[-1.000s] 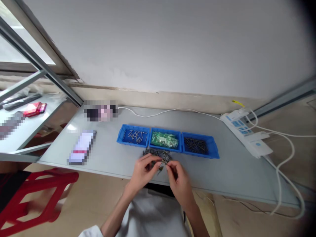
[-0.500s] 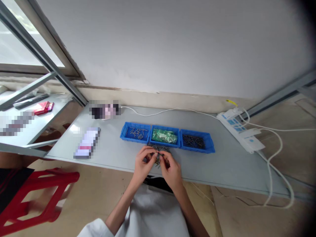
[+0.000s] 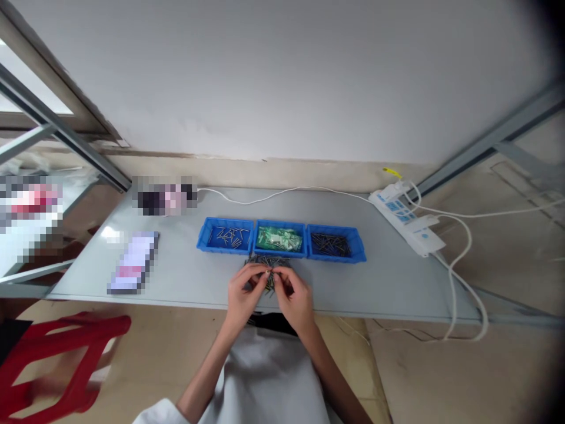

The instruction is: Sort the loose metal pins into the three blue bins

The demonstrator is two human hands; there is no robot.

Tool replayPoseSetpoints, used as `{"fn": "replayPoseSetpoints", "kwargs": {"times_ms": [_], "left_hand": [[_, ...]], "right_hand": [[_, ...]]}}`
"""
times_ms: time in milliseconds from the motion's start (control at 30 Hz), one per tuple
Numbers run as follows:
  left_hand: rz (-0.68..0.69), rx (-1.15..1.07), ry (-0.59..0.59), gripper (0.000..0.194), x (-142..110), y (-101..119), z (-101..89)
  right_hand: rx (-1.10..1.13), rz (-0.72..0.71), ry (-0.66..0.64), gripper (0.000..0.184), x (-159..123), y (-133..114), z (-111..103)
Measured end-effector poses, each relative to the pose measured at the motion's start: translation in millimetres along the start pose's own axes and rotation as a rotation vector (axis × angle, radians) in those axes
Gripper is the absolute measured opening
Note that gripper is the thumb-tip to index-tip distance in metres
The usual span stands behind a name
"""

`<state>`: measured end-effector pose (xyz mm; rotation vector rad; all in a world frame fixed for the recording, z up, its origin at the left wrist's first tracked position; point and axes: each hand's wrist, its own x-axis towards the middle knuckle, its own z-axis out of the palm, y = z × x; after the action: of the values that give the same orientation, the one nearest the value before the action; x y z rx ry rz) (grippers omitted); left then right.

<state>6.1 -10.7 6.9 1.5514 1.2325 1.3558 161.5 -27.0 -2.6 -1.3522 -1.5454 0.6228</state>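
Note:
My left hand [image 3: 242,294] and my right hand [image 3: 295,297] meet fingertip to fingertip near the table's front edge. Both are closed in a pinch around something small, too tiny to make out. Just under and behind the fingers lies a loose pile of thin metal pins [image 3: 267,260], partly covered by my hands. Behind the pile, three blue bins stand in a row. The left bin [image 3: 203,238] holds scattered silvery pins. Small green and clear packets [image 3: 279,239] fill the middle one. In the right bin [image 3: 359,250] are many dark pins.
A phone-like slab [image 3: 135,259], blurred out, lies on the table [image 3: 176,271] at left. Another blurred object [image 3: 165,199] sits by the wall, with a white cable leading to a power strip [image 3: 406,218] on the right. A red stool [image 3: 70,347] stands at lower left.
The whole view has shifted a little, so things appear farther left. My hands stay pinched together over the pin pile, with hardly any change in pose.

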Motion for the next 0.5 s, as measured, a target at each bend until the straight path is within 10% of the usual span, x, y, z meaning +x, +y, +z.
{"fn": "replayPoseSetpoints", "kwargs": {"times_ms": [500], "left_hand": [[-0.043, 0.052, 0.005, 0.012, 1.3, 0.2, 0.8]], "right_hand": [[0.089, 0.002, 0.073, 0.012, 1.3, -0.3, -0.1]]}}
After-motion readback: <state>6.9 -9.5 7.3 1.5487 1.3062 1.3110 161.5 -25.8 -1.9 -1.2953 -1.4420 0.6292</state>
